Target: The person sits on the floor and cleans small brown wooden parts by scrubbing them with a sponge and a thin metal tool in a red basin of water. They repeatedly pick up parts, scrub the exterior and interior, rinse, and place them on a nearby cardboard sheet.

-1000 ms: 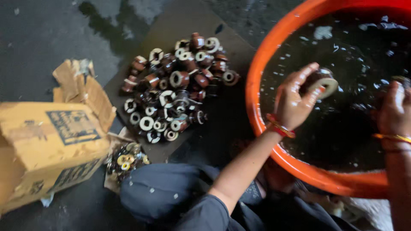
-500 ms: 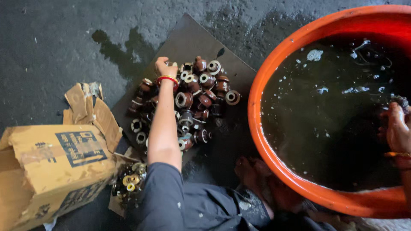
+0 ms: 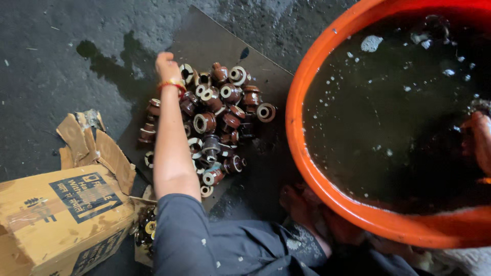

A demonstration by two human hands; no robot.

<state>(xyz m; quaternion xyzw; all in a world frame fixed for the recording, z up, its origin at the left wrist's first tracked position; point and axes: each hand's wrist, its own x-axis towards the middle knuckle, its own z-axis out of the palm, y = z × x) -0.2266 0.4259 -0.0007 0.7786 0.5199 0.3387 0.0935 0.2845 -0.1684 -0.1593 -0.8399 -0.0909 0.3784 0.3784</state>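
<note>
A pile of brown glazed ceramic insulators with white rims lies on a dark flat board on the floor. My left hand, with a red and gold bangle at the wrist, rests at the far left edge of the pile, fingers curled down beside a white-rimmed piece. Whether it grips anything is hidden. My right hand is partly under the dark water in a big orange tub at the right edge of view, and its fingers are not clear.
A torn cardboard box stands at the lower left, with a few more insulators beside it. The concrete floor is wet in patches. My bare foot sits under the tub's near rim.
My left hand carried an insulator from over the tub to the pile, then shifted to the pile's far left edge. The right hand stayed in the water.
</note>
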